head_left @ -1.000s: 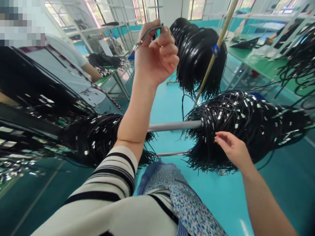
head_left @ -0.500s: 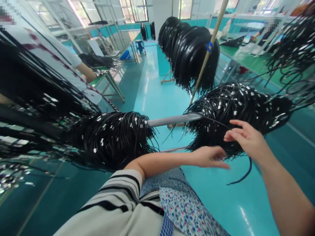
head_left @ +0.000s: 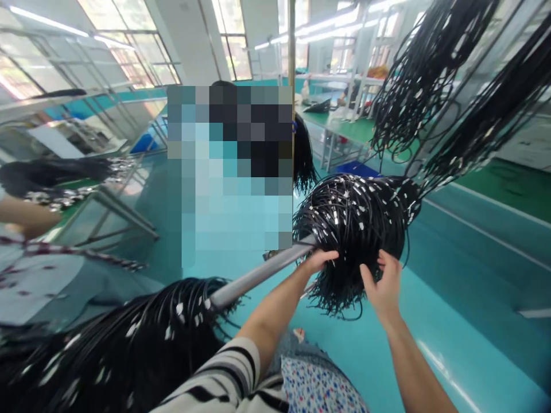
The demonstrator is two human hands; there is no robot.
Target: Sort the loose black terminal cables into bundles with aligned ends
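A thick bundle of black cables (head_left: 344,212) with white tags hangs over a grey metal pole (head_left: 262,277). My left hand (head_left: 318,261) is at the bundle's near end, just below the pole, with a digit stretched out and some fingers hidden among the cables. At the bundle's right side is my right hand (head_left: 385,284), thumb and fingers apart, nothing visible between them. A second cable bundle (head_left: 129,344) hangs on the pole at lower left.
More black cables (head_left: 434,63) hang at upper right. An upright pole (head_left: 291,63) stands beyond the bundle, before another cable bundle (head_left: 303,152). Green-topped tables (head_left: 331,117) line the back. At left, a co-worker's arm (head_left: 26,215) rests by cables on a table.
My left hand, raised with a metal-tipped cable a second ago, came down without it and is now at the right bundle. My right hand stays near that bundle. The view has swung right and up.
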